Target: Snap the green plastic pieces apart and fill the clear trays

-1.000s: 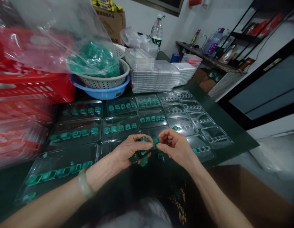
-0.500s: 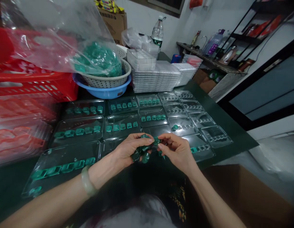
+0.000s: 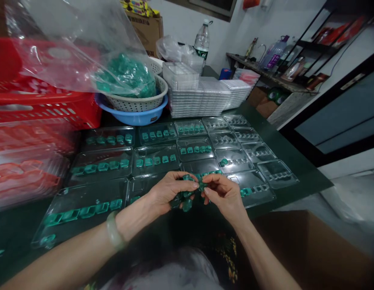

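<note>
Pieces of translucent green plastic [image 3: 187,204] sat bunched in the left hand [image 3: 175,187], whose grip was closed around them, a few poking out underneath, just above the near part of the dark green tabletop [image 3: 310,183]. The right hand [image 3: 225,193] faced it from close by, its grip pinched together on one small green piece [image 3: 202,184] right beside the left hand; from where I stood I couldn't make out that piece's exact shape. A pale green bangle [image 3: 114,231] ringed the left arm [image 3: 81,253].

Clear plastic trays [image 3: 99,155] were laid out in rows beyond the hands and to both sides of them. The front-left tray [image 3: 84,195] carried a line of green pieces, with one more lying near its close edge. Next to the right hand, the front-right tray [image 3: 249,179] showed green at the left end of its moulded row, and the tray behind it bore a single green lump [image 3: 223,162].

At the back stood tall stacks of clear trays [image 3: 199,102], with a bottle [image 3: 202,42] behind them, and a blue basin [image 3: 135,118] with a pale strainer basket [image 3: 131,105] nested in it, holding a plastic bag of green pieces [image 3: 126,78]. To the left, a red basket [image 3: 87,114] stood behind blurred stacks of orange-red trays [image 3: 23,171]
</note>
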The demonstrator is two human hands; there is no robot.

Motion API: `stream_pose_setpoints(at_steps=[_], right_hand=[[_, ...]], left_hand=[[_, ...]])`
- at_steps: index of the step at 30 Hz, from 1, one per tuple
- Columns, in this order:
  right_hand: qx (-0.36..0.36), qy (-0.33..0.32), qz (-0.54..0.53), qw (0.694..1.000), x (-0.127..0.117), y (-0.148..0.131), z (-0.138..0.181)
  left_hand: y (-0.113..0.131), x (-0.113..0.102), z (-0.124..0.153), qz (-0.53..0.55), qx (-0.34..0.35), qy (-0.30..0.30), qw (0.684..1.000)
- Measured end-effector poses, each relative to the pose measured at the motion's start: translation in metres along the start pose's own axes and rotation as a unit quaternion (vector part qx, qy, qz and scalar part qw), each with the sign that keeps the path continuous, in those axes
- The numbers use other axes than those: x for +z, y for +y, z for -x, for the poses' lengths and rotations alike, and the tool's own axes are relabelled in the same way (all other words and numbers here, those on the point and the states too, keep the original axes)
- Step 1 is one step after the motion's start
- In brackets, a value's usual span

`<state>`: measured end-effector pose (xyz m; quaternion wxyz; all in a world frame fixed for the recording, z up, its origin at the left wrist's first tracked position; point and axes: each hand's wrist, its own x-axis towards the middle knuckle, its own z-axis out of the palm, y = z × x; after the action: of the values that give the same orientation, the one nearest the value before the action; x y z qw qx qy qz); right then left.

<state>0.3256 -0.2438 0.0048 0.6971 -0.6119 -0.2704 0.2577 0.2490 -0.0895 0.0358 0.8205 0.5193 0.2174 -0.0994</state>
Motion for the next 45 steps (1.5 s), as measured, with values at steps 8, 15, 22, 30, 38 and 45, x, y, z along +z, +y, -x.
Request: stream_pose_setpoints(at_steps=[8,15,22,30,38,45], right_hand=[[0.036,-0.004,0.065,0.997,0.005,-0.005,0.004],[0.138,-0.034,0.074,0.987,0.001,-0.006,-0.007],[0.141,-0.027,0.204,0.968,0.008,-0.008,-0.015],[0.1,-0.038,0.073,0.992,-0.001,-0.016,-0.011],[0.006,-0.017,0.009,1.0,0.0,-0.004,0.003],[-0.126,0.064,0.189,0.972,0.004,-0.008,0.012]], left_hand=[[-0.003,0.004,-0.004,-0.005,-0.002,0.037,0.999],[-0.009,0.008,-0.001,-0.077,0.043,0.063,0.994],[-0.011,0.008,-0.003,-0.118,0.079,0.086,0.986],[-0.007,0.002,-0.003,-0.037,0.032,0.074,0.996],[0.012,0.013,0.024,0.074,-0.003,0.08,0.994],[0.005,0.013,0.025,0.081,0.013,0.091,0.992]])
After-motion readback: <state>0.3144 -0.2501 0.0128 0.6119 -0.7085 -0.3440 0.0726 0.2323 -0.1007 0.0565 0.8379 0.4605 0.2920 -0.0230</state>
